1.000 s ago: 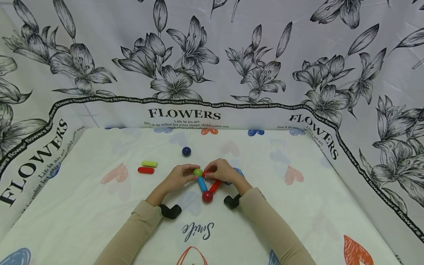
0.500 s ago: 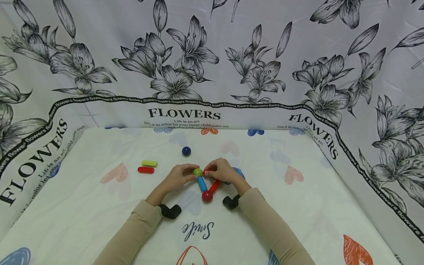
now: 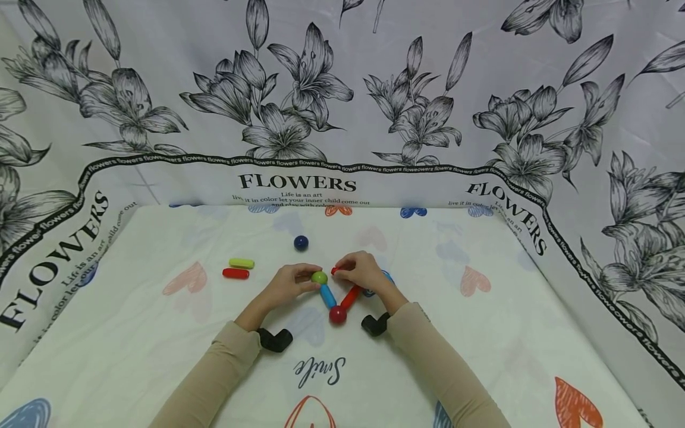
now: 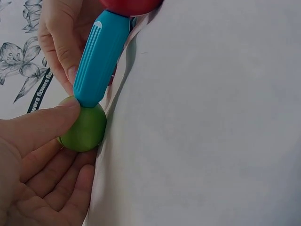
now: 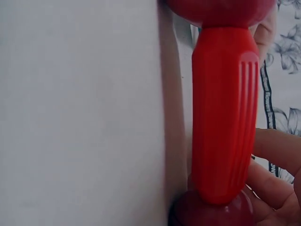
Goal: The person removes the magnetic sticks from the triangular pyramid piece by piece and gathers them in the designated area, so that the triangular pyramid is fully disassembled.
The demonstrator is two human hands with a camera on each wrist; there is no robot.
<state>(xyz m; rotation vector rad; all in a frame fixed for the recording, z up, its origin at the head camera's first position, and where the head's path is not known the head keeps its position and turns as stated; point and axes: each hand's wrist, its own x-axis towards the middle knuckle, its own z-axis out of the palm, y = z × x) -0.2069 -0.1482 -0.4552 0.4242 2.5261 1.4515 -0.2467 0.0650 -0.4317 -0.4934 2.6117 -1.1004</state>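
In the head view my left hand [image 3: 286, 285] pinches a green ball [image 3: 319, 277] between thumb and fingers. A blue ribbed rod [image 4: 101, 59] joins that ball to a red ball [image 3: 338, 315]. From the red ball a red ribbed rod [image 5: 225, 113] runs to another dark red ball [image 5: 214, 209], beside the right hand's fingers in the right wrist view. My right hand [image 3: 364, 273] pinches a small red piece [image 3: 335, 270], perhaps the end of another rod; the rest is hidden by the fingers. A gap separates this piece from the green ball.
A dark blue ball [image 3: 301, 243] lies farther back on the white printed cloth [image 3: 428, 380]. To the left lie a yellow rod [image 3: 242, 263] and a loose red rod [image 3: 236, 273]. A flower-printed curtain [image 3: 374, 119] closes off the back and sides.
My right hand has shifted slightly up and right, drawing the red piece away from the green ball. The red ball has moved a little right. The left hand keeps its grip.
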